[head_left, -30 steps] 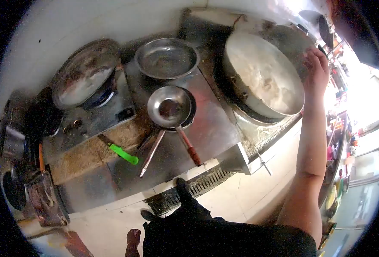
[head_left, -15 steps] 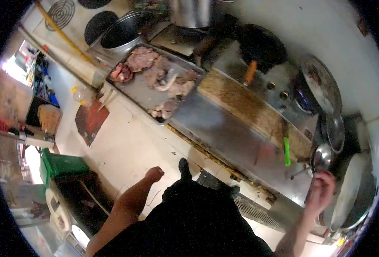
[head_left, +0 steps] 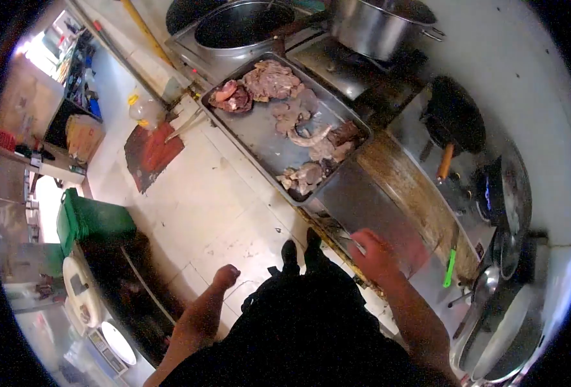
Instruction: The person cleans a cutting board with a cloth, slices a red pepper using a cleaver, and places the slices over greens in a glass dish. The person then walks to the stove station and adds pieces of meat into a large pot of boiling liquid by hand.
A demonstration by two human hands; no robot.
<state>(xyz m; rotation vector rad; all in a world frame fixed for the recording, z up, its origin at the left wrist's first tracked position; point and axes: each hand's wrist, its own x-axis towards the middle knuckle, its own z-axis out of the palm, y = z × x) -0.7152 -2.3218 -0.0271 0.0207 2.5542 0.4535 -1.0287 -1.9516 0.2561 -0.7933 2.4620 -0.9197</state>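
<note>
My right hand point(head_left: 374, 255) hovers over the front edge of the steel counter point(head_left: 363, 197), fingers curled and blurred. A thin pale sliver shows at its fingertips; I cannot tell whether it is held. My left hand point(head_left: 226, 276) hangs by my hip over the floor, closed in a loose fist with nothing in it. Beyond the right hand lies a large metal tray point(head_left: 259, 138) with several pieces of raw meat point(head_left: 271, 80). A green-handled knife point(head_left: 450, 267) rests on the counter to the right of my right hand.
A black wok with an orange handle point(head_left: 453, 116) and a lit burner point(head_left: 493, 190) sit further along the stove. A ladle point(head_left: 485, 280) and a wide pan point(head_left: 504, 335) are at lower right, big steel pots point(head_left: 375, 26) at the top. A green bin point(head_left: 92, 226) stands on the tiled floor.
The view has swung left, from the big pan to the meat tray. My right hand left the pan's rim and came to the counter's front edge. The left hand stays at my side.
</note>
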